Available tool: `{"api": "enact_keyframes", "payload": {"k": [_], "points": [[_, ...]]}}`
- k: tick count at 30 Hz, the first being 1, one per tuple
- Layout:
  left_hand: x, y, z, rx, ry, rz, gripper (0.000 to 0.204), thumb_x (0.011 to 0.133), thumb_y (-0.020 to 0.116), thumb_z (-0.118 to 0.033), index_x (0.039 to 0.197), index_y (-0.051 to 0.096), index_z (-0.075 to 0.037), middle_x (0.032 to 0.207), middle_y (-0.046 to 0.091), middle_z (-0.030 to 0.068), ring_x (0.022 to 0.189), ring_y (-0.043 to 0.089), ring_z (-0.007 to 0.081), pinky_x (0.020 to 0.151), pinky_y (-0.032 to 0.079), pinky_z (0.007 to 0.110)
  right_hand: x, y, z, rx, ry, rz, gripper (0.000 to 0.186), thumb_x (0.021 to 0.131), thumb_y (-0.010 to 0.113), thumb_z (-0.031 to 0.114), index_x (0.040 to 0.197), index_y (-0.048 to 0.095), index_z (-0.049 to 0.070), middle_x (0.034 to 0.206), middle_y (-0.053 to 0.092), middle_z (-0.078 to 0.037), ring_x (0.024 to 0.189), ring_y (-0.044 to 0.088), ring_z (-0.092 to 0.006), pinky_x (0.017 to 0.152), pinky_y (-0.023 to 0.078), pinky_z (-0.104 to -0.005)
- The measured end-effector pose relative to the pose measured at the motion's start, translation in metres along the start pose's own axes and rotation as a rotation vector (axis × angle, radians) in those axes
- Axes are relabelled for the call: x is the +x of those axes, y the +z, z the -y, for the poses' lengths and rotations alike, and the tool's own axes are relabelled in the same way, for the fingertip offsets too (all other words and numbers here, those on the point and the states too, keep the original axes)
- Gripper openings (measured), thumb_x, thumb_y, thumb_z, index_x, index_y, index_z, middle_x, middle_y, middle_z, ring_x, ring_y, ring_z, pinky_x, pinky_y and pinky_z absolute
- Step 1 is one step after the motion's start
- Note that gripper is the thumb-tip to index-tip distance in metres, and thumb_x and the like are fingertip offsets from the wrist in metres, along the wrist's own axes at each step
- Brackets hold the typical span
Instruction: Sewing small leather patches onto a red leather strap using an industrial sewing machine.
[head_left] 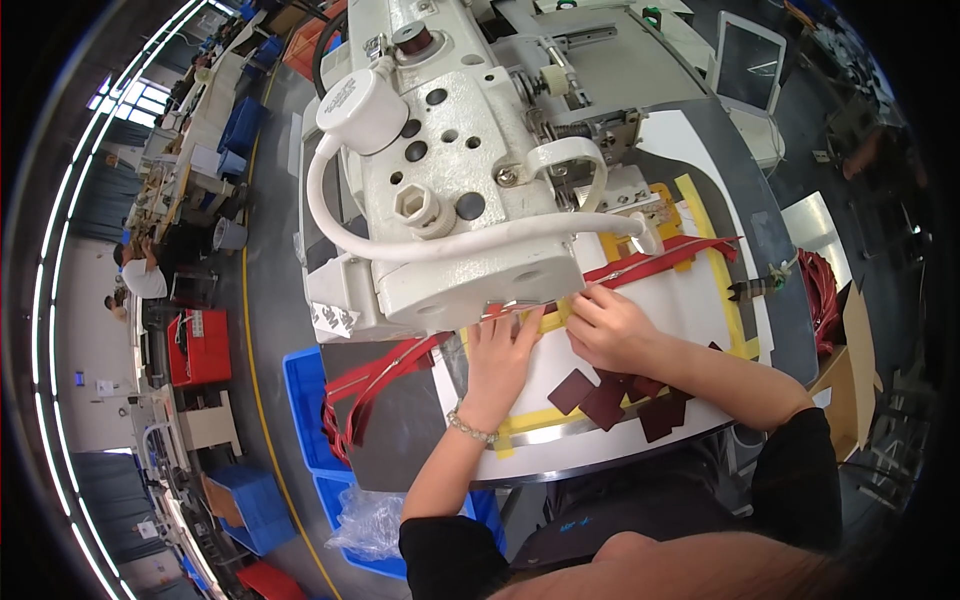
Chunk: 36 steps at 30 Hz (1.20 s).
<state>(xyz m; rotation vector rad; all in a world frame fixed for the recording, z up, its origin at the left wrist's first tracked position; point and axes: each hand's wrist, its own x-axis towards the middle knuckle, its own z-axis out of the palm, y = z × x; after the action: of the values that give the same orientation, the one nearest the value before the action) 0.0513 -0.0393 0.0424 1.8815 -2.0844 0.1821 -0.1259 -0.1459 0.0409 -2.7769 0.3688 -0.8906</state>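
Observation:
A long red zipper strip (660, 262) runs across the white work plate (540, 375), beneath the head of a white sewing machine (450, 185). On the strip's middle lies my left hand (497, 362), fingers stretched forward and fairly flat, their tips partly hidden by the machine. Close beside it, my right hand (615, 328) has its fingers curled and pinched together at the zipper's near edge. Several dark maroon square patches (602, 402) lie loosely overlapped on the plate, below my right hand and forearm. Yellow tape (545, 418) borders the plate.
Left of the table, blue bins (305, 400) stand low, with the zipper's left end hanging into one and clear plastic in another. At right are a cardboard box (850, 385) and a bundle of red strips (820, 300). Another person (145, 275) sits far left.

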Motion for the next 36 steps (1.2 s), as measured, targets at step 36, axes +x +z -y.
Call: {"api": "enact_keyframes", "payload": {"k": [36], "points": [[0.011,0.019,0.067,-0.672,-0.051,0.235,0.042,0.077,0.076,-0.014,0.115,0.062,-0.002,0.112,0.068,0.0035,0.096,0.063,0.0151,0.084,0.05,0.03,0.0,0.012,-0.001,-0.077,-0.022,-0.093,0.019,0.066,0.068,0.009,0.081,0.062,-0.001,0.099,0.06,-0.013,0.09,0.059,-0.0273,0.076,0.054,-0.0326]]}}
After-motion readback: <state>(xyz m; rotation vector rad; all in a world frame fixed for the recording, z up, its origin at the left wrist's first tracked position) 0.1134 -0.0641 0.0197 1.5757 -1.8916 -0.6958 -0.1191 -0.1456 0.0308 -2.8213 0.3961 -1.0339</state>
